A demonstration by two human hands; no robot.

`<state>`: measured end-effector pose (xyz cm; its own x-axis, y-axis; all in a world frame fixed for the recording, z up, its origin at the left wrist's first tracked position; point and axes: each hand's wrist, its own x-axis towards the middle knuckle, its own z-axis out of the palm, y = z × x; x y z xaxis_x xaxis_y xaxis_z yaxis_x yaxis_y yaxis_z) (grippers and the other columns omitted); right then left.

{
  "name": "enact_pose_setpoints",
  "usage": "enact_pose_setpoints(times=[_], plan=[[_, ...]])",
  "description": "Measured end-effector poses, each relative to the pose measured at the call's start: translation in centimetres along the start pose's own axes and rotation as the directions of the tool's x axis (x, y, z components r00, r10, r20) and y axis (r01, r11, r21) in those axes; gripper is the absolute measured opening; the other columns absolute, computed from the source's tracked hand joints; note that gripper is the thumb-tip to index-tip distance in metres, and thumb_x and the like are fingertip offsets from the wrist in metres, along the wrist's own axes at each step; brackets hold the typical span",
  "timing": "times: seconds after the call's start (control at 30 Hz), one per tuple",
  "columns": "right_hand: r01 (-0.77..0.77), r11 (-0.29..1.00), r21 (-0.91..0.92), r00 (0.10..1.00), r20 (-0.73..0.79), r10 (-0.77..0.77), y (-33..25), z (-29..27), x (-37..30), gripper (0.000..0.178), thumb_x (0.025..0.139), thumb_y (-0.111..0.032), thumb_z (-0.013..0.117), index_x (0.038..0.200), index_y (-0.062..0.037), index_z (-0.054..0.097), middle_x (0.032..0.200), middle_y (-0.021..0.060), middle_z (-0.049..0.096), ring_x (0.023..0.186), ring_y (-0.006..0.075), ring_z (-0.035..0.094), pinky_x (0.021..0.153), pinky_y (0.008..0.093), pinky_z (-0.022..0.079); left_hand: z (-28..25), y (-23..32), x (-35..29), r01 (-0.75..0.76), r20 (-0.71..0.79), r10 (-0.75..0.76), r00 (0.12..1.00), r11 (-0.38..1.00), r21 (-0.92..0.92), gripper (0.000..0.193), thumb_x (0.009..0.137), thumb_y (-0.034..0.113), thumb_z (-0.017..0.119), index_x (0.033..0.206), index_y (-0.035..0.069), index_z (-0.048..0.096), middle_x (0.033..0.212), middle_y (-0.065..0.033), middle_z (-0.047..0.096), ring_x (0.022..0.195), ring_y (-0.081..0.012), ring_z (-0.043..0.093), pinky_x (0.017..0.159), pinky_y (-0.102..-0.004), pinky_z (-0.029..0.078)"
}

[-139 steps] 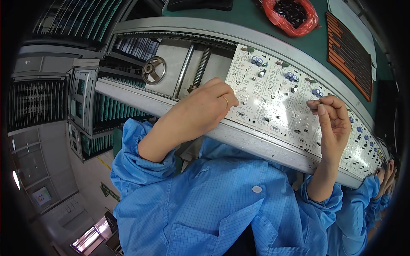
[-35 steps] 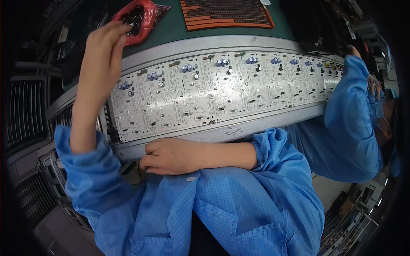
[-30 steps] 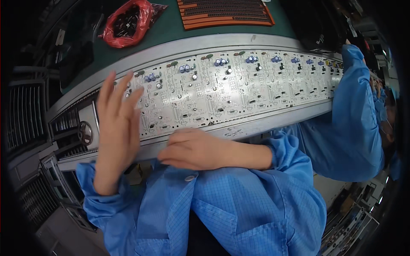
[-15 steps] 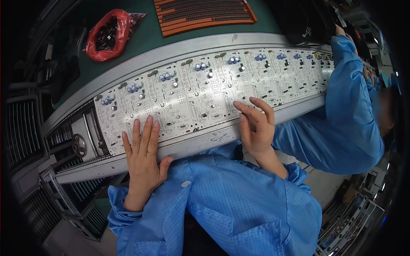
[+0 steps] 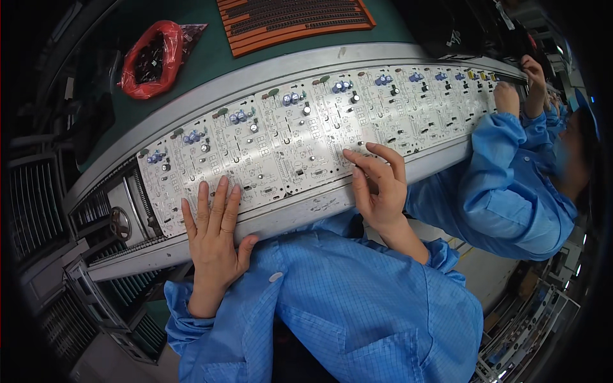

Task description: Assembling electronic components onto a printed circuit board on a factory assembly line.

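Note:
A row of white circuit boards (image 5: 274,150), joined edge to edge, lies in a metal conveyor rail (image 5: 306,214). Flat and with fingers spread, my left hand (image 5: 216,233) rests over the rail's near edge, fingertips on the boards' lower part. My right hand (image 5: 382,188) hovers at the near edge of the boards farther right. Its fingers are bent and apart, with thumb close beneath the forefinger; I see nothing held. Blue capacitors (image 5: 240,116) and black round capacitors (image 5: 307,110) stand on the boards.
Behind the rail, a red plastic bag (image 5: 152,60) of small dark parts and an orange rack (image 5: 294,22) with rows of dark parts lie on a green surface. A co-worker in a blue smock (image 5: 511,185) works at right, hands over the line. Slotted racks (image 5: 38,198) stand left.
The boards and bench have shifted slightly left in view. Both my hands keep nearly the same pose. The co-worker's arms have drawn back, and both their hands now show above the line.

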<state>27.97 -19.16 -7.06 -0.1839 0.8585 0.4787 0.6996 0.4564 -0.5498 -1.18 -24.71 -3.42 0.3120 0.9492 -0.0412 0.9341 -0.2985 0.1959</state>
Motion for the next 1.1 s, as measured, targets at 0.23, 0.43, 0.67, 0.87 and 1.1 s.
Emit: enact_pose_setpoints(times=[0.23,0.43,0.67,0.87,1.1], plan=[[0.007,0.999,-0.035,1.0,-0.006,-0.007,-0.2,0.0,0.1,0.022,0.086,0.006,0.062,0.108,0.0031,0.063,0.103,0.0094,0.073,0.116,0.0264,0.053,0.089,0.0306,0.049,0.1,-0.3,-0.2,0.0,-0.026,-0.001,1.0,1.0,-0.012,0.07,0.096,0.057,0.042,0.147,0.009,0.043,0.153,-0.0107,0.04,0.146,-0.0363,0.026,0.119,-0.0539,0.008],[-0.022,1.0,0.016,1.0,0.011,0.021,-0.9,-0.3,0.4,0.021,0.087,0.005,0.062,0.108,0.0039,0.063,0.104,0.0097,0.073,0.114,0.027,0.055,0.092,0.031,0.047,-0.4,-0.1,-0.3,0.05,-0.007,-0.05,0.999,0.998,-0.025,0.071,0.095,0.056,0.044,0.147,0.008,0.043,0.153,-0.0109,0.04,0.146,-0.0362,0.026,0.119,-0.0537,0.01],[-0.065,0.998,0.003,0.998,0.007,0.065,-1.1,-0.2,0.3,0.02,0.088,0.007,0.06,0.108,0.005,0.063,0.107,0.0091,0.072,0.114,0.0264,0.055,0.093,0.0315,0.046,0.2,-0.4,-0.2,0.04,-0.098,-0.059,0.993,0.981,-0.187,0.072,0.093,0.056,0.049,0.147,0.008,0.043,0.156,-0.0139,0.034,0.147,-0.0369,0.023,0.119,-0.053,0.011],[-0.079,0.997,0.007,0.997,0.017,0.078,-1.2,0.1,0.5,0.019,0.089,0.007,0.059,0.108,0.0045,0.063,0.106,0.0085,0.072,0.114,0.0265,0.055,0.096,0.0324,0.043,-0.2,-0.1,0.5,-0.023,-0.079,0.01,0.997,0.986,-0.166,0.072,0.091,0.058,0.05,0.147,0.013,0.044,0.157,-0.0142,0.031,0.147,-0.0373,0.021,0.119,-0.0522,0.011],[0.053,0.999,0.009,0.994,0.099,-0.053,-2.3,-0.2,0.9,0.02,0.084,0.007,0.063,0.103,0.0004,0.064,0.107,0.0069,0.073,0.114,0.0277,0.054,0.096,0.0335,0.044,0.1,-0.1,0.4,-0.05,-0.075,0.039,0.996,0.987,-0.154,0.071,0.091,0.058,0.051,0.148,0.016,0.044,0.157,-0.0137,0.031,0.148,-0.037,0.021,0.12,-0.0515,0.011]])
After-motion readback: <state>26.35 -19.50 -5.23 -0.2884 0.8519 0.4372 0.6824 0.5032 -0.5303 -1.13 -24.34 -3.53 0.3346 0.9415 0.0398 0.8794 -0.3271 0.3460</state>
